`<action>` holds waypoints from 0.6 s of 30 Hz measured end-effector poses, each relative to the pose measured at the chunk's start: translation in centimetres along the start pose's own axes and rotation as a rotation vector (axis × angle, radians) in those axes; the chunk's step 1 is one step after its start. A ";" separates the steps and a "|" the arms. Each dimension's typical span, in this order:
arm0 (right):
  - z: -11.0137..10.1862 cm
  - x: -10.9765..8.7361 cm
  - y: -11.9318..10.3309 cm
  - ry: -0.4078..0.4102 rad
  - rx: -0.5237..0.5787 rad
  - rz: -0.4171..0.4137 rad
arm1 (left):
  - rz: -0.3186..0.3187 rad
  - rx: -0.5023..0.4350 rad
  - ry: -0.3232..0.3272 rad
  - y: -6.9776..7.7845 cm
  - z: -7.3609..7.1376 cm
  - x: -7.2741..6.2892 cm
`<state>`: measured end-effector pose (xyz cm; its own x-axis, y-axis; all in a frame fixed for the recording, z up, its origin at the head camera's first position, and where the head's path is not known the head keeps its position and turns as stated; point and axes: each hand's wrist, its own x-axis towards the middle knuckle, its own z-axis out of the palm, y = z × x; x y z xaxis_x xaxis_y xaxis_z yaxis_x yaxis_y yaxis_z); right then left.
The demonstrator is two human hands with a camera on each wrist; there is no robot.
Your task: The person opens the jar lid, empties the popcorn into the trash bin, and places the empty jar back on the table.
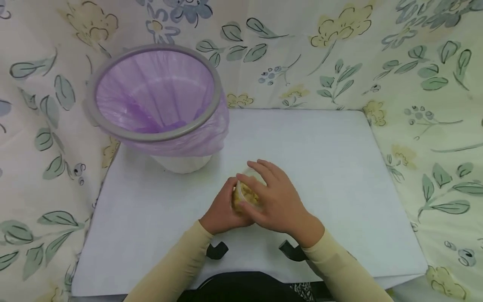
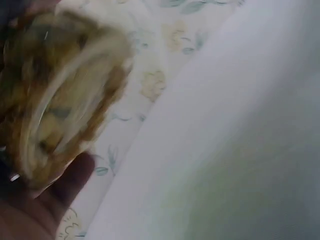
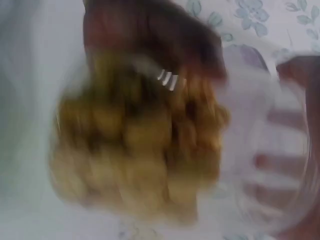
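Note:
Above the middle of the table, my left hand [image 1: 225, 209] grips a clear round tub [image 2: 55, 110] filled with yellowish chunks [image 3: 130, 145]. The tub is tilted, and its contents are too blurred to identify. In the left wrist view, a finger [image 2: 75, 177] curls along the tub's side. My right hand [image 1: 277, 199] is over the tub's mouth, its fingers bent round a clear round plastic lid [image 3: 240, 120]. Through the clear plastic, several of its fingertips show in the right wrist view. The lid stands beside the chunks there; from above, the hand hides most of it.
A bin with a grey rim [image 1: 216, 90] and purple bag [image 1: 203, 142] stands at the table's back left. Floral cloth [image 1: 286, 54] hangs behind and at both sides of the white tabletop [image 1: 320, 159]. Two dark curved pieces [image 1: 217, 250] lie below the wrists.

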<state>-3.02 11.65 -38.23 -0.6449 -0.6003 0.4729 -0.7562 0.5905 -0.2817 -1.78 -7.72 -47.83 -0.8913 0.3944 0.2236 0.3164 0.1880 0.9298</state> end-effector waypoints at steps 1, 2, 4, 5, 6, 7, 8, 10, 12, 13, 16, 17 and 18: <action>-0.5 0.1 0.3 -0.033 0.034 -0.034 | -0.030 -0.087 -0.048 0.2 -0.3 0.0; -1.0 0.2 0.5 -0.068 0.068 -0.065 | -0.059 -0.165 -0.093 0.4 -0.6 0.0; -1.9 0.3 0.9 -0.126 0.123 -0.105 | -0.109 -0.262 -0.155 0.6 -1.0 0.0; -2.2 0.3 1.0 -0.148 0.138 -0.112 | -0.117 -0.283 -0.167 0.6 -1.0 0.0; -2.5 0.3 1.0 -0.163 0.151 -0.109 | -0.109 -0.281 -0.166 0.7 -1.0 0.0; -2.6 0.3 1.0 -0.170 0.157 -0.094 | -0.083 -0.255 -0.150 0.7 -0.9 0.1; -2.6 0.2 0.9 -0.171 0.158 -0.064 | -0.044 -0.208 -0.120 0.6 -0.8 0.2; -2.4 0.2 0.5 -0.166 0.146 0.040 | 0.033 -0.054 -0.034 0.7 -0.5 0.4; -2.2 0.3 -0.1 -0.147 0.131 0.180 | 0.101 0.121 0.062 0.8 -0.2 0.6; -2.0 0.4 -0.5 -0.135 0.122 0.246 | 0.124 0.197 0.102 0.8 -0.1 0.7; -1.5 0.9 -1.1 -0.098 0.089 0.356 | 0.138 0.323 0.155 1.0 0.3 0.9; -1.4 1.0 -1.2 -0.087 0.082 0.352 | 0.126 0.307 0.147 1.1 0.3 0.9; -1.4 1.1 -1.2 -0.080 0.076 0.328 | 0.108 0.270 0.126 1.1 0.3 0.8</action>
<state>-2.68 11.09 -36.23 -0.8592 -0.4277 0.2807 -0.5116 0.7188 -0.4708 -2.09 -6.93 -46.70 -0.8755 0.3141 0.3672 0.4716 0.3899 0.7909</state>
